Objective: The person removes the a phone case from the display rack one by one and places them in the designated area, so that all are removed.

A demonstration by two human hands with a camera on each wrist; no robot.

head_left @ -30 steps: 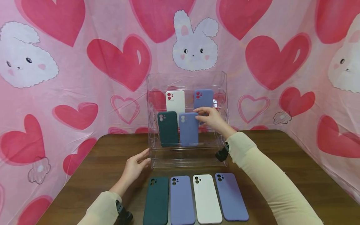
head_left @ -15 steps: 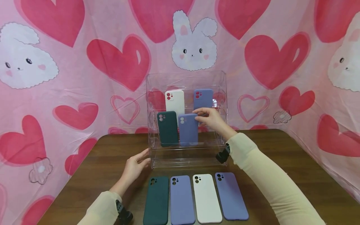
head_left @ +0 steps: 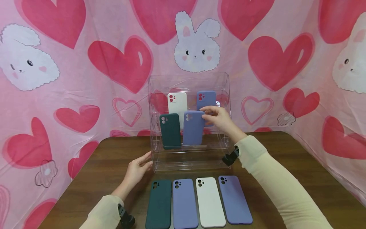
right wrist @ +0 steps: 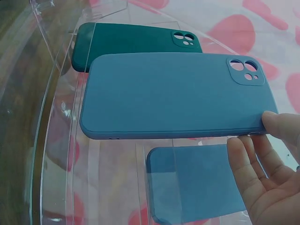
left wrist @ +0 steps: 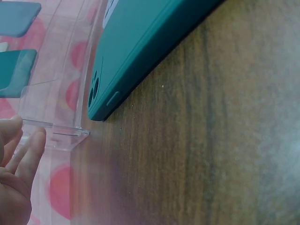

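Observation:
My right hand (head_left: 218, 119) pinches a periwinkle blue phone case (head_left: 193, 128) by its upper right edge, thumb in front and fingers behind. That case stands upright at the clear acrylic display rack (head_left: 190, 165), beside a dark green phone case (head_left: 170, 131) on the same tier. One tier higher are a white phone case (head_left: 177, 103) and another blue phone case (head_left: 206, 98), partly behind my right hand. My left hand (head_left: 136, 168) touches the rack's lower left side with extended fingers; in the left wrist view the fingertips (left wrist: 37, 138) lie by its clear wall.
In front of the rack, a row lies flat on the wooden table (head_left: 94, 178): a green case (head_left: 158, 203), a lilac case (head_left: 185, 203), a white case (head_left: 210, 202) and a purple case (head_left: 235, 200). Behind hangs a pink cloth (head_left: 114, 19) with hearts and rabbits.
My right hand has moved slightly up and to the right, raising the pinched blue phone case a little from its tier. The left hand stays at the rack's side.

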